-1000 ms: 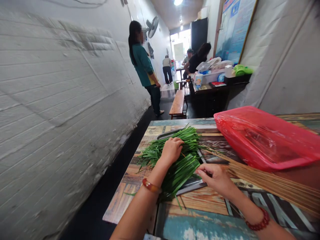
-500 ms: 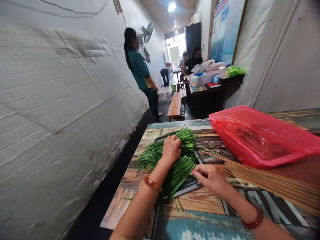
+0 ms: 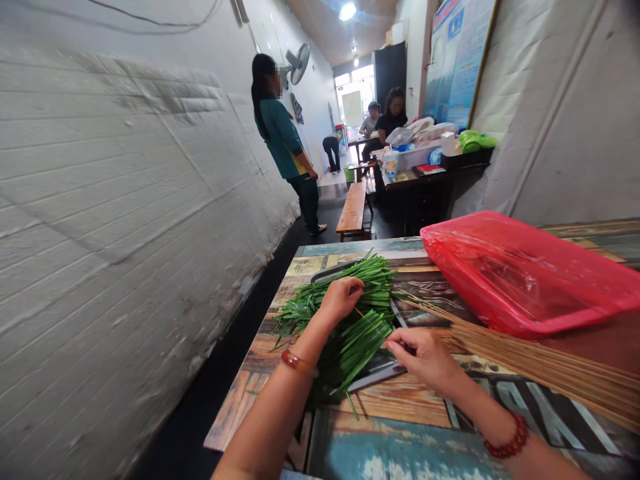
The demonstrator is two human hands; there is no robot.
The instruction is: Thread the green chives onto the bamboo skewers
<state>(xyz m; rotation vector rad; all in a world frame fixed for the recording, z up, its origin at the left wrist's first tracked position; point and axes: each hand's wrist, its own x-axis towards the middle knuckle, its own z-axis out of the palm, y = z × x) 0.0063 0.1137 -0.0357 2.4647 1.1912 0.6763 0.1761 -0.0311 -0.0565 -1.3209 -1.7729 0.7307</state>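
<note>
Long green garlic chives [image 3: 367,340] lie in two heaps on a grey metal tray [image 3: 373,380]. Over the farther heap, my left hand [image 3: 343,299] is closed, its thumb and fingers pinched together at the leaves. A short length of a thin wooden skewer [image 3: 358,312] shows between the heaps, beneath my left wrist. My right hand [image 3: 420,353] is closed in a pinch by the cut ends of the nearer bunch, in line with that skewer; most of its length is hidden among the leaves. To the right lies a sheaf of bamboo skewers [image 3: 530,353].
A red plastic bag [image 3: 530,273] covers a tub-like shape on the right of the patterned wooden table [image 3: 385,440]. Beyond are a bench [image 3: 353,208] and a cluttered second table [image 3: 430,175]. A person in a green top [image 3: 283,137] stands by the left wall; other people are farther back.
My left hand has lifted slightly off the leaves and its fingers have drawn into a pinch. My right hand stays almost where it was.
</note>
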